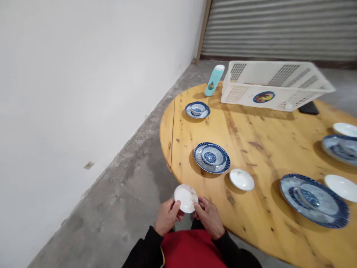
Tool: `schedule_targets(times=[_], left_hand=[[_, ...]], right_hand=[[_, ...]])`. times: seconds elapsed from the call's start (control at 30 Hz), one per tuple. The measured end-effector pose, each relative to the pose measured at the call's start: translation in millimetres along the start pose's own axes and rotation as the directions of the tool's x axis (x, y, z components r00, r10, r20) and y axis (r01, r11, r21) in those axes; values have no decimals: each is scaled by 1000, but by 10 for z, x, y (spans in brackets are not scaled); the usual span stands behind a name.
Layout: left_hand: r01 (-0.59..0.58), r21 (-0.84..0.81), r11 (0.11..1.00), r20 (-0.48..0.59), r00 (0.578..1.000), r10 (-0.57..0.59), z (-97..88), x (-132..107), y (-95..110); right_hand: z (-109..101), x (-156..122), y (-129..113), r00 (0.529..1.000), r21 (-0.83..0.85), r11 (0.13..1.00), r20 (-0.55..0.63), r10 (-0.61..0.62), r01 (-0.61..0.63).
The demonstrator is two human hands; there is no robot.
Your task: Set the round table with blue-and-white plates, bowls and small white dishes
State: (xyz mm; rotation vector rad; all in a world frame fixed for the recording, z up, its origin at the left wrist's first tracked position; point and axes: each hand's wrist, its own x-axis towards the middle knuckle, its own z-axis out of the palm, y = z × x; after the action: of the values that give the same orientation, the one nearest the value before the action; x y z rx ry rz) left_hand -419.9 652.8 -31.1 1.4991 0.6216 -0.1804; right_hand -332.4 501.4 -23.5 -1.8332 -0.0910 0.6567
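A small white saucer [185, 196] with a faint pattern at its right side is held between both hands, near the table's edge. My left hand [169, 215] grips its lower left rim, thumb on top. On the opposite rim, my right hand [208, 216] pinches it the same way. Just beyond lies a blue-and-white plate [197, 163] with a bowl [212, 155] on it. Another white saucer [241, 179] rests on the wood to the right of that plate.
The round wooden table [251, 145] also bears a far plate with a bowl [197, 109], a turquoise bottle [214, 80], a white plastic basket [242, 93] and a dark flat object [309, 108]. More plates [338, 210] and saucers [341, 187] stand at right. A white wall [83, 74] rises at left.
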Motion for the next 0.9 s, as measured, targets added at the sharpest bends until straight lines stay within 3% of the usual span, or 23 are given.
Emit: schedule_targets(times=[0.1,0.3,0.63,0.77,0.9], left_hand=[[-19,-8,1000,-1,1000,19,-173,59,21],[-50,-26,998,36,998,51,-348,320,150],[-23,95,995,-53,998,28,-801,978,698],[-6,150,989,-46,999,13,-827,1307,948],[-2,172,985,-10,1000,4,-737,1624,1156]], right_hand=[[162,17,-84,999,-24,1000,-31,-9,8],[272,243,-223,996,-8,1000,-91,-4,3],[556,1087,-542,992,66,996,-111,-59,67],[509,1398,-643,974,2,995,-206,-98,101],[385,1612,-694,960,-11,999,-275,-54,53]])
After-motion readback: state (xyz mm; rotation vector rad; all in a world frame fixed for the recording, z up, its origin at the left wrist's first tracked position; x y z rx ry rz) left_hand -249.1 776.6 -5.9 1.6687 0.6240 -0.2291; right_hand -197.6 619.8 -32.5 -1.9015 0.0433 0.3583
